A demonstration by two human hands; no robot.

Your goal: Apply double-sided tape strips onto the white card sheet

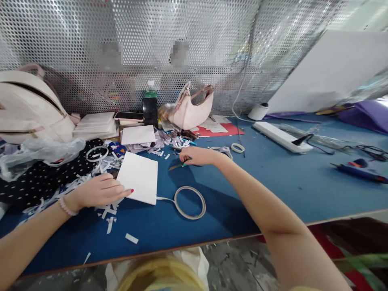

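Observation:
My left hand (pixel 101 190) is at the lower left edge of a white rectangular board (pixel 139 178), index finger laid over its surface and the other fingers curled; the thumb is hidden. A thin strip of tape (pixel 165 198) runs from the board's lower right corner to a roll of double-sided tape (pixel 190 203) lying flat. Beyond the roll, my right hand (pixel 194 155) has its fingers closed around scissors (pixel 176 166) with a green part at the handle, blade pointing left. The hand partly hides the scissors.
White paper scraps (pixel 110 212) litter the left side, beside a polka-dot cloth (pixel 39 178) and a backpack (pixel 30 107). A stack of white boards (pixel 96 124), phone (pixel 129 116) and handbag (pixel 194 111) stand at the back. To the right are a power strip (pixel 281 137) and blue glue gun (pixel 359 171).

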